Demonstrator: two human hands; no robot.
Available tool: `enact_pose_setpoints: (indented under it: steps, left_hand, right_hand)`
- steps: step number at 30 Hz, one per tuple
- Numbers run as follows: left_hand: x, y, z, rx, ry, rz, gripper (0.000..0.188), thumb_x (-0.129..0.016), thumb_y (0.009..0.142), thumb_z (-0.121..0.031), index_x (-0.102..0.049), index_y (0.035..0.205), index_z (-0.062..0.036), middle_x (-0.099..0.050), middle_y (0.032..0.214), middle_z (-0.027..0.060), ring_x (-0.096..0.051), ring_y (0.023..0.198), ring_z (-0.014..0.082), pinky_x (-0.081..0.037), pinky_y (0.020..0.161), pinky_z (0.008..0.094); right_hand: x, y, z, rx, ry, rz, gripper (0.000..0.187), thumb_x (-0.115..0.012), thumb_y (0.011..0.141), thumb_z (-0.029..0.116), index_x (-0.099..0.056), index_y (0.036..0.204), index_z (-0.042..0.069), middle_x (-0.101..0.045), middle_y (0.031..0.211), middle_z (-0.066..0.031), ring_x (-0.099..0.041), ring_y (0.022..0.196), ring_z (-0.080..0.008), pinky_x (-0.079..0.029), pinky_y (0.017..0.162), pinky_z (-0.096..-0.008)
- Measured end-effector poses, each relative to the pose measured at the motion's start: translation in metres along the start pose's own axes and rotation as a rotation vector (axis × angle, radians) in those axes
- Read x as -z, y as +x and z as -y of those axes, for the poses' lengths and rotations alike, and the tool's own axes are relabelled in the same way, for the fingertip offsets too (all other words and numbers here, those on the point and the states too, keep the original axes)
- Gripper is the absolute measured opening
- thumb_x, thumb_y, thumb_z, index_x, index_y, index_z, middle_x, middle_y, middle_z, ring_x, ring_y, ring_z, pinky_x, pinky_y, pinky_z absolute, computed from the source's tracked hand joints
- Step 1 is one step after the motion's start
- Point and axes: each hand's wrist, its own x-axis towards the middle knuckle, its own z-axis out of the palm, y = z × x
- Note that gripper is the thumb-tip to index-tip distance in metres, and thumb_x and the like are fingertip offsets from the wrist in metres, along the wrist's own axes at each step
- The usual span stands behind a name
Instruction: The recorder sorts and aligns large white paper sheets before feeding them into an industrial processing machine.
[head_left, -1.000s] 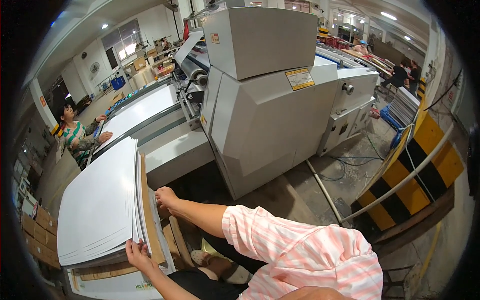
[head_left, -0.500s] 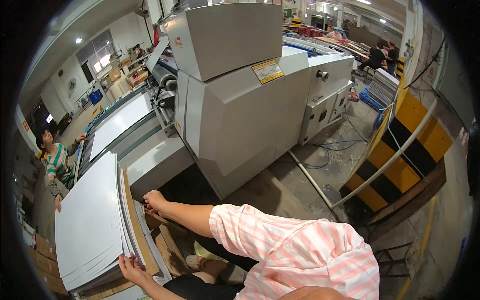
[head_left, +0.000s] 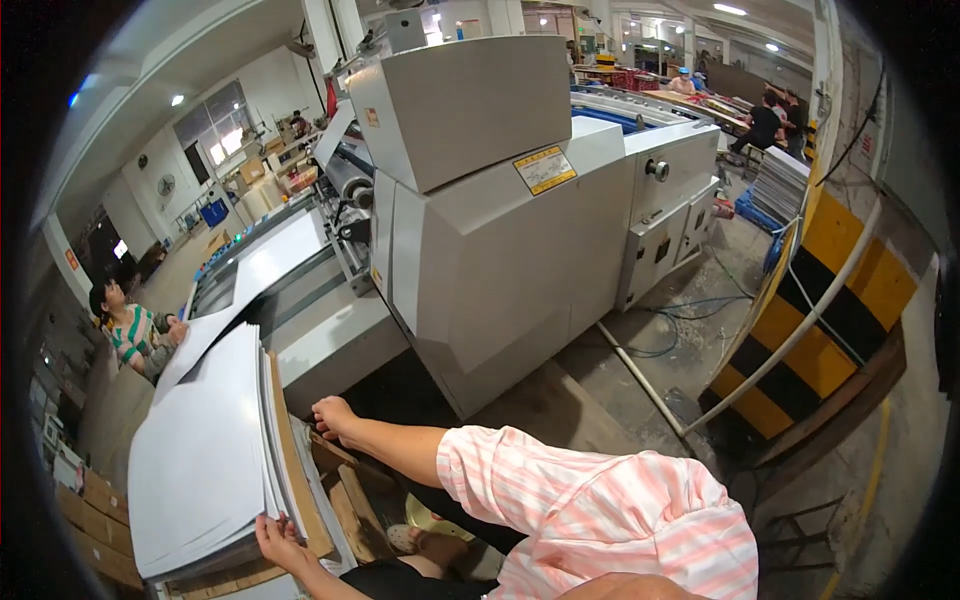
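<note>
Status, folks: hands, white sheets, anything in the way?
Left hand at white stack, near corner. Right hand curled, alongside. Co-worker holding sheet over far end.

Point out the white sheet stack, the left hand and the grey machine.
White sheet stack (head_left: 203,460): head view, middle of upper face.
Left hand (head_left: 281,543): head view, hand's middle.
Grey machine (head_left: 505,265): head view, side panel.
</note>
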Motion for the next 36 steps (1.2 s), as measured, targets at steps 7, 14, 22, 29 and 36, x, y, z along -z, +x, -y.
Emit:
enact_pose_setpoints:
  steps: [7, 14, 22, 29, 36]
  left_hand:
    - [0.014, 0.023, 0.017, -0.039, 0.122, -0.064, 0.025, -0.047, 0.087, -0.010, -0.053, 0.107, 0.0029, -0.057, 0.077, 0.0077, -0.058, 0.068, 0.0161, -0.045, 0.053, 0.0252]
    - [-0.008, 0.002, 0.002, -0.024, 0.199, -0.109, 0.026, -0.043, 0.084, -0.007, -0.053, 0.107, 0.0037, -0.057, 0.077, 0.0084, -0.058, 0.067, 0.0173, -0.045, 0.053, 0.0262]
    - [-0.007, 0.005, 0.000, -0.009, 0.140, -0.124, 0.027, -0.045, 0.083, -0.009, -0.054, 0.106, 0.0026, -0.057, 0.078, 0.0079, -0.059, 0.065, 0.0169, -0.045, 0.052, 0.0220]
    - [-0.008, 0.010, -0.005, 0.092, 0.038, -0.052, 0.025, -0.049, 0.081, -0.013, -0.054, 0.100, 0.0027, -0.053, 0.080, 0.0079, -0.059, 0.066, 0.0205, -0.049, 0.051, 0.0259]
    - [-0.012, 0.020, -0.007, 0.058, -0.263, -0.092, 0.021, -0.055, 0.083, -0.019, -0.057, 0.089, 0.0006, -0.057, 0.086, 0.0073, -0.056, 0.074, 0.0180, -0.045, 0.061, 0.0293]
  right_hand:
    - [-0.009, 0.004, -0.012, -0.018, 0.029, 0.016, 0.015, -0.055, 0.078, 0.017, -0.047, 0.069, 0.008, -0.046, 0.062, -0.0031, -0.047, 0.049, -0.0160, -0.035, 0.034, -0.0281]
    - [0.011, -0.005, 0.002, -0.030, 0.030, -0.011, 0.013, -0.054, 0.078, 0.018, -0.049, 0.072, 0.007, -0.049, 0.066, -0.0026, -0.049, 0.050, -0.0138, -0.037, 0.035, -0.0264]
    - [0.024, -0.012, 0.023, 0.020, 0.008, -0.014, 0.012, -0.055, 0.080, 0.021, -0.052, 0.081, 0.009, -0.052, 0.071, -0.0018, -0.052, 0.055, -0.0139, -0.043, 0.042, -0.0268]
    - [0.024, -0.019, 0.020, 0.181, -0.090, 0.019, 0.014, -0.053, 0.081, 0.015, -0.056, 0.092, 0.007, -0.054, 0.077, -0.0030, -0.053, 0.062, -0.0138, -0.043, 0.048, -0.0265]
    - [-0.030, -0.041, 0.028, 0.396, -0.057, 0.263, 0.024, -0.050, 0.086, 0.012, -0.057, 0.107, 0.002, -0.061, 0.089, -0.0053, -0.057, 0.073, -0.0104, -0.046, 0.063, -0.0237]
